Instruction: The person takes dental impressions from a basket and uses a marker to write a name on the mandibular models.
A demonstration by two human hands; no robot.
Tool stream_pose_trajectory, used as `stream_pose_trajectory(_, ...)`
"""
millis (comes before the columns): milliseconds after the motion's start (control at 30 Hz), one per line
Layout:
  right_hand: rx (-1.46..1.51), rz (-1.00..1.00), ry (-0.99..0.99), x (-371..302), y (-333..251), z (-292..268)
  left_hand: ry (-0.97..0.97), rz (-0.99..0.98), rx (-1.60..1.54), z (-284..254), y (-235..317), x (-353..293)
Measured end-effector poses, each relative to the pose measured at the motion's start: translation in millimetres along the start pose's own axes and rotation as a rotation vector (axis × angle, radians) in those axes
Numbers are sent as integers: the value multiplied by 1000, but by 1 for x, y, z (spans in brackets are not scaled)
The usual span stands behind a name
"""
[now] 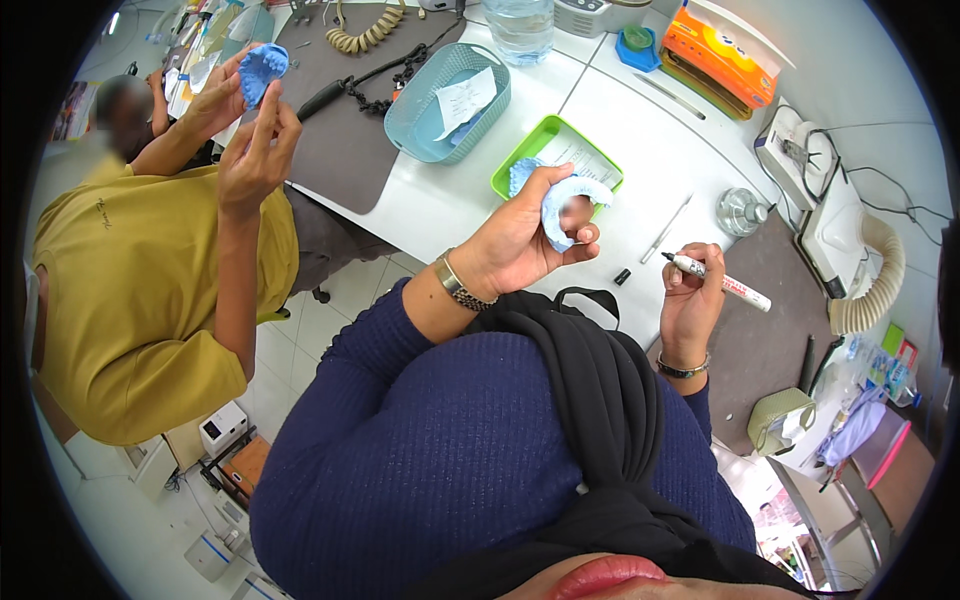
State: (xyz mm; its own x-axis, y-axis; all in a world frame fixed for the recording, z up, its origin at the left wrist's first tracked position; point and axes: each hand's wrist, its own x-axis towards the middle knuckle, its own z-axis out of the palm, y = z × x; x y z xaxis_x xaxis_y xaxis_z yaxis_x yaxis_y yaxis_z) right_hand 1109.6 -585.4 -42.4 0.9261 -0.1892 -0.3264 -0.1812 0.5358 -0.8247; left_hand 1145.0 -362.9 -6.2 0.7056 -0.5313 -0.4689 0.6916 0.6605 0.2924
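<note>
Overhead, head view: a person in a dark blue ribbed sweater and black scarf worked at a white desk (440,205), both forearms coming up from below.
Left hand: the left hand (520,240), a metal watch at its wrist, was raised above the desk edge with its fingers (583,236) curled closed round a pale blue dental cast (565,200).
Cast: a horseshoe-shaped arch, held up off the desk, just in front of the green tray (540,135); part of it was blurred.
Right hand: the right hand (692,300), with a bracelet at the wrist, had its fingers closed round a white marker (715,280); the uncapped dark tip pointed left toward the cast, well short of touching it.
Cap: a small black marker cap (622,277) lay on the desk between the two hands.
Green tray: held a paper slip and another pale blue piece, which I could not make out clearly.
Teal basket: a teal basket (420,115) with a paper inside stood farther back, left of the green tray.
Other items: a thin white pen (668,228) lay right of the tray, near a clear round jar (741,210).
Neighbour: a second person in a yellow shirt (130,290) sat to the left, both hands holding up a brighter blue cast (263,68).
</note>
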Motion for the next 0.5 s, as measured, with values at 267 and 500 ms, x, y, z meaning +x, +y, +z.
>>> stream_pose_trajectory(267, -13, -1, 7, 0, 2, 2, -4, -26, -204, -5, -9, 6)
stream_pose_trajectory(500, -2, -9, 39, -2, 0, 2, -40, -175, -335, -9, -11, 8)
